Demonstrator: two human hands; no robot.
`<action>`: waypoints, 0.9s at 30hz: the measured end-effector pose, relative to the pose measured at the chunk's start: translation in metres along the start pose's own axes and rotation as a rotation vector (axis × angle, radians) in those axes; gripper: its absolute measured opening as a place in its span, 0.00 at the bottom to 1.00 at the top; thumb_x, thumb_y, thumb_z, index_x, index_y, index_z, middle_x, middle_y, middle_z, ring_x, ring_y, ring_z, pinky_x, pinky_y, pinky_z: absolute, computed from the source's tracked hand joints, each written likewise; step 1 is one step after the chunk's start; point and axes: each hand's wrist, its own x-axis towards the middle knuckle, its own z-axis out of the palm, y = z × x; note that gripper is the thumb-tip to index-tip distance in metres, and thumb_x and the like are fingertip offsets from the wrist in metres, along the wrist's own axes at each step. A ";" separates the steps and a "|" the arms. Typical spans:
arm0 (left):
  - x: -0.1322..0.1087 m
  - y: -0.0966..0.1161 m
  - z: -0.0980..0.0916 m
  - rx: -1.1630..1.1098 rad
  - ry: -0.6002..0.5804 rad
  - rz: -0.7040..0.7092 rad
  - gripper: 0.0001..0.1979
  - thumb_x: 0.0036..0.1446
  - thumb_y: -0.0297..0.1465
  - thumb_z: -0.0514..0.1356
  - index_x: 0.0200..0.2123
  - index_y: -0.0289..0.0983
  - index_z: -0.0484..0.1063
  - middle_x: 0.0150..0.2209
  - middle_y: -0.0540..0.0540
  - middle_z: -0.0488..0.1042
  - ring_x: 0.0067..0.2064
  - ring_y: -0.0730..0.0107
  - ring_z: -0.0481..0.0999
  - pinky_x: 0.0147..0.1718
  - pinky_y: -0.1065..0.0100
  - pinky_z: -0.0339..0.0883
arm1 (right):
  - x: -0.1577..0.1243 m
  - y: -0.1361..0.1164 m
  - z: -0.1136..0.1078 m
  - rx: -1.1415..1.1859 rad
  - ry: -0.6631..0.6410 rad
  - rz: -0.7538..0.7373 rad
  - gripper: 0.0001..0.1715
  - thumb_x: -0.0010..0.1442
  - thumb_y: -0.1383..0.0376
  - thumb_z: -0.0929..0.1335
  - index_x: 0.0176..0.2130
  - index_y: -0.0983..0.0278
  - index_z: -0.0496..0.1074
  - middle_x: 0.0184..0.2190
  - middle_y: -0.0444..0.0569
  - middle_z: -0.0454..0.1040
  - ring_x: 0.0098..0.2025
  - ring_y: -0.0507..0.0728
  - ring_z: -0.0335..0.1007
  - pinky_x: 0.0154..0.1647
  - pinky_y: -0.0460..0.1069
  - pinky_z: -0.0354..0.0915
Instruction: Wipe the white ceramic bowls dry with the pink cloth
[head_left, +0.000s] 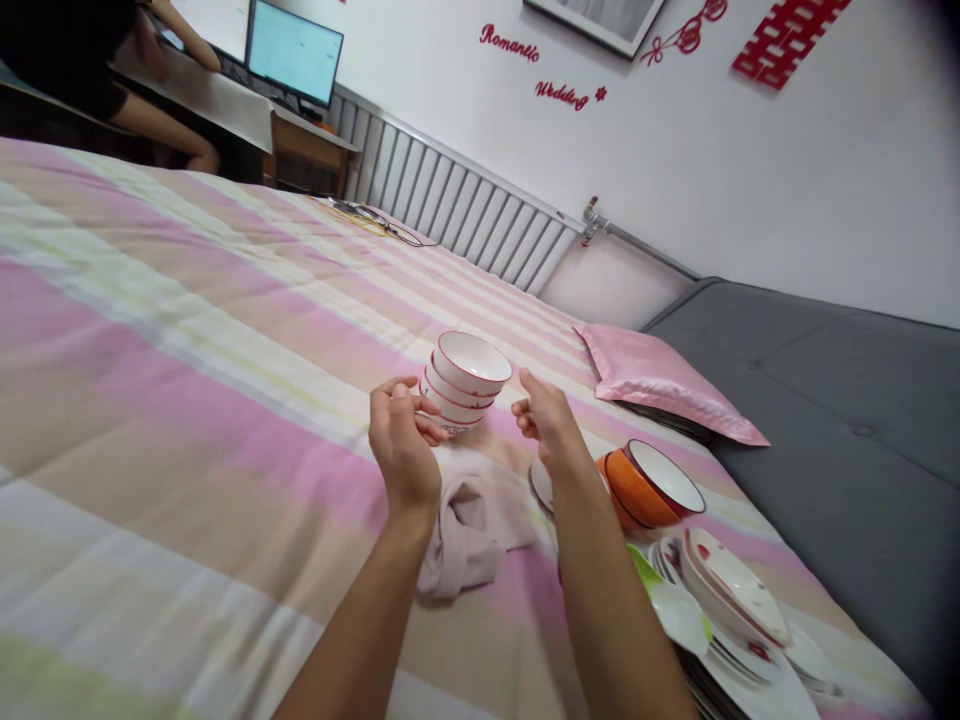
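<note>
A stack of several white bowls with red rims (474, 362) stands on the striped bedspread, leaning slightly. My left hand (403, 430) is at the stack's left side, fingers loosely bent and apart. Its fingertips overlap the lower bowls; whether they press on them I cannot tell. On the other side, my right hand (546, 412) is a little apart from the bowls, thumb raised and fingers half curled, holding nothing. A crumpled pale pink cloth (469, 540) lies just below the stack, between my forearms.
Orange bowls (637, 490), stacked plates (739, 580) and a green-and-white spoon-like utensil (679, 615) lie right of my right forearm. Beyond are a pink pillow (667, 385), grey headboard (832, 400), cables (382, 222), and a person (161, 125) at a desk with monitors.
</note>
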 end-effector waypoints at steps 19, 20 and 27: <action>-0.010 -0.017 0.018 0.262 -0.235 -0.043 0.16 0.56 0.42 0.50 0.33 0.36 0.69 0.25 0.51 0.69 0.18 0.78 0.65 0.19 0.74 0.57 | -0.063 0.093 -0.044 -0.899 0.292 -0.019 0.28 0.60 0.70 0.62 0.60 0.72 0.60 0.56 0.62 0.67 0.56 0.64 0.66 0.50 0.51 0.61; -0.011 -0.018 0.019 0.276 -0.255 -0.057 0.16 0.56 0.42 0.50 0.33 0.36 0.69 0.26 0.51 0.69 0.18 0.78 0.65 0.19 0.73 0.57 | -0.061 0.094 -0.044 -0.900 0.282 -0.010 0.28 0.61 0.71 0.62 0.60 0.72 0.60 0.55 0.62 0.67 0.55 0.63 0.67 0.51 0.51 0.60; -0.015 -0.023 0.025 0.370 -0.339 -0.133 0.18 0.54 0.44 0.51 0.32 0.36 0.70 0.27 0.49 0.70 0.19 0.76 0.66 0.20 0.71 0.57 | -0.052 0.094 -0.037 -0.951 0.250 0.009 0.23 0.60 0.76 0.60 0.55 0.69 0.64 0.48 0.59 0.72 0.47 0.63 0.73 0.44 0.52 0.63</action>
